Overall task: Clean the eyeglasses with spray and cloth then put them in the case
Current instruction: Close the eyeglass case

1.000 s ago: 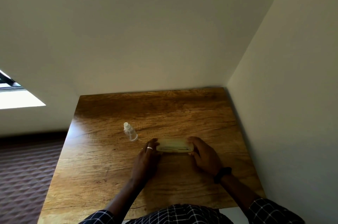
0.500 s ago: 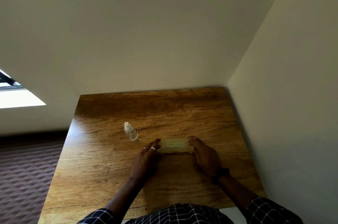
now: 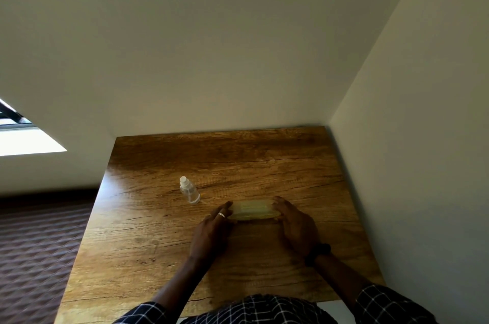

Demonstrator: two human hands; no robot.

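Note:
A pale yellowish translucent eyeglass case (image 3: 252, 209) lies closed on the wooden table (image 3: 264, 159), long side facing me. My left hand (image 3: 213, 228), with rings on two fingers, holds its left end. My right hand (image 3: 295, 225), a dark watch on the wrist, holds its right end. A small clear spray bottle (image 3: 189, 190) with a white cap stands upright just left of and behind the case. The eyeglasses and the cloth are not visible; I cannot tell whether they are inside the case.
The table sits in a corner, with a wall (image 3: 211, 58) along its far edge and another wall (image 3: 410, 164) along its right edge. Left of the table is dark patterned carpet (image 3: 34, 257). A bright window (image 3: 23, 138) is at far left.
Both hands stay on the ends of the case. The fingers of my left hand have shifted slightly along the left end; the case and bottle remain in place.

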